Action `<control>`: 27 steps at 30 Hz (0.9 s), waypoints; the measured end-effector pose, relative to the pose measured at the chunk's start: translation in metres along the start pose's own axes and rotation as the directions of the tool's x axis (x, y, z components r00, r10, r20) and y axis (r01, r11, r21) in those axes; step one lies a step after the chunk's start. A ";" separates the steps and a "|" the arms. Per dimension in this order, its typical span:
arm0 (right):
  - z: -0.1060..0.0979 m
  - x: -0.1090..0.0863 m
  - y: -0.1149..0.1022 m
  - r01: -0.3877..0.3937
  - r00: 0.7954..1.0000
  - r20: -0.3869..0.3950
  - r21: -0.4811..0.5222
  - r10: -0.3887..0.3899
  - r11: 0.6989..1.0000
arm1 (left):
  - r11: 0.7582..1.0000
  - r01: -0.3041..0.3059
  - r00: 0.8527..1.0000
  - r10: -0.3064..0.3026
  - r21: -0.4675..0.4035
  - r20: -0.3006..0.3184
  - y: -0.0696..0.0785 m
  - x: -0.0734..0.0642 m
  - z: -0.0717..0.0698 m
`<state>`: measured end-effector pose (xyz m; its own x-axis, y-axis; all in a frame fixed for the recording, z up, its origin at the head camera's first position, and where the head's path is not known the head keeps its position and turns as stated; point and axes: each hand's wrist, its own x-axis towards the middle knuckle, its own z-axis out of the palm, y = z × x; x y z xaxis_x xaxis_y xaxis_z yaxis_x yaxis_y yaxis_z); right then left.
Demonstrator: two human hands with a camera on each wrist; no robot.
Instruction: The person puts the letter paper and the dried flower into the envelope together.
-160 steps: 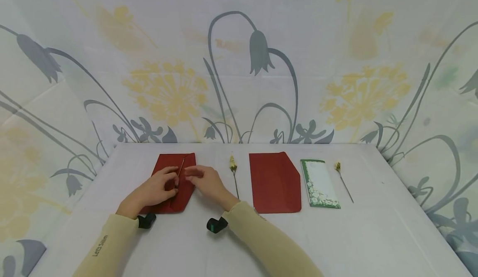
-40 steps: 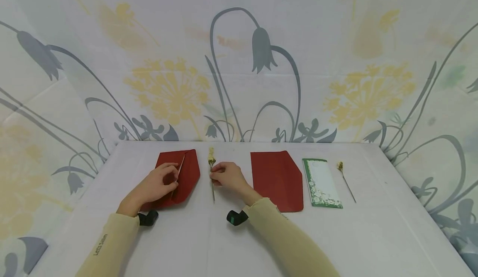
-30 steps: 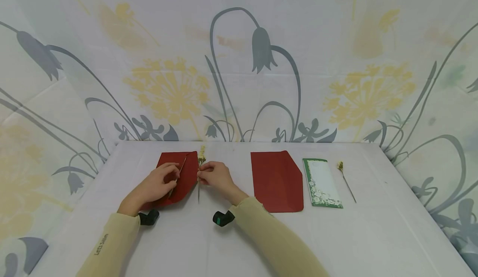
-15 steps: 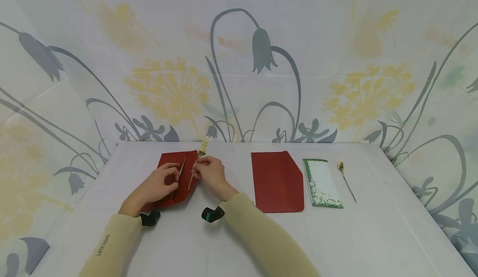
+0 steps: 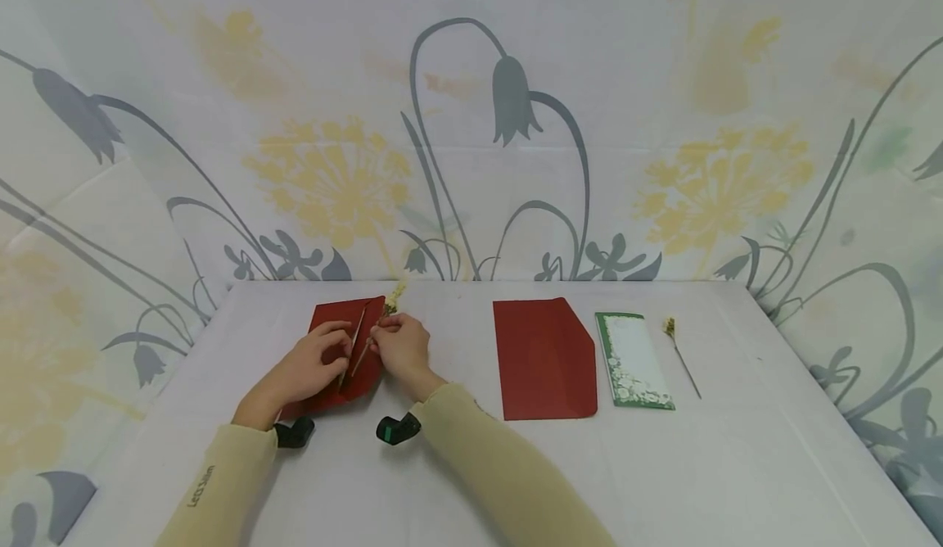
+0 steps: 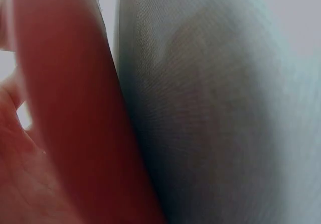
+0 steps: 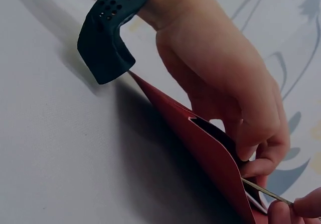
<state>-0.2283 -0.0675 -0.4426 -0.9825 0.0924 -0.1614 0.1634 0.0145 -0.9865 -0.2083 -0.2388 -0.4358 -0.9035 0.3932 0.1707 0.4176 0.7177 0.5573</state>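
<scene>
My left hand point(image 5: 309, 368) grips the opening edge of a red envelope point(image 5: 372, 371), which is raised and tilted off the table. Between the fingertips of my right hand point(image 5: 405, 354) is the stem of a dried yellow flower point(image 5: 394, 297); it slants across the envelope with the blossom toward the back. In the right wrist view, the stem point(image 7: 268, 192) meets the gaping pocket of the envelope point(image 7: 210, 156), close to the left fingertips. A thin pale edge shows inside that pocket. The left wrist view has the red envelope point(image 6: 75, 103) blurred in front of the palm.
On the white table point(image 5: 471, 481), a second red envelope point(image 5: 545, 359) lies right of my hands. Beyond it are a green-bordered white card point(image 5: 635, 360) and another dried flower point(image 5: 682, 359). A patterned cloth point(image 5: 471, 121) rises behind the table's back edge.
The dried flower, earlier lying between the envelopes, is now in my right hand. That hand has carried it left over the envelope and tilted it. My left hand has stayed at the envelope.
</scene>
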 end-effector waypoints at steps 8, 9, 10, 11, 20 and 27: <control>0.003 0.000 0.003 0.011 1.000 -0.020 0.032 -0.010 0.999 | 1.000 -0.005 1.000 0.005 -0.009 0.004 0.001 0.000 0.000; 0.003 0.000 0.002 0.009 1.000 -0.026 0.044 -0.007 0.999 | 1.000 -0.004 1.000 0.004 -0.009 0.006 0.001 0.000 -0.001; 0.003 0.000 0.002 0.006 1.000 -0.031 0.051 -0.005 0.999 | 1.000 -0.003 1.000 0.003 -0.007 0.007 0.001 0.000 -0.001; 0.004 0.000 0.002 0.005 0.999 -0.035 0.057 -0.003 0.998 | 1.000 -0.001 1.000 0.001 -0.007 0.009 0.001 -0.001 -0.001; 0.011 -0.005 0.002 0.024 0.999 -0.033 -0.013 -0.024 1.000 | 1.000 0.006 1.000 -0.006 -0.005 0.006 0.000 0.000 -0.001; 0.018 -0.010 0.007 0.053 0.998 -0.011 -0.108 -0.055 0.993 | 1.000 -0.009 1.000 0.009 -0.016 -0.004 0.000 0.000 -0.001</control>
<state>-0.2185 -0.0862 -0.4482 -0.9890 0.1028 -0.1067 0.1195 0.1268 -0.9847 -0.2084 -0.2398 -0.4351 -0.8999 0.3978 0.1787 0.4244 0.7048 0.5685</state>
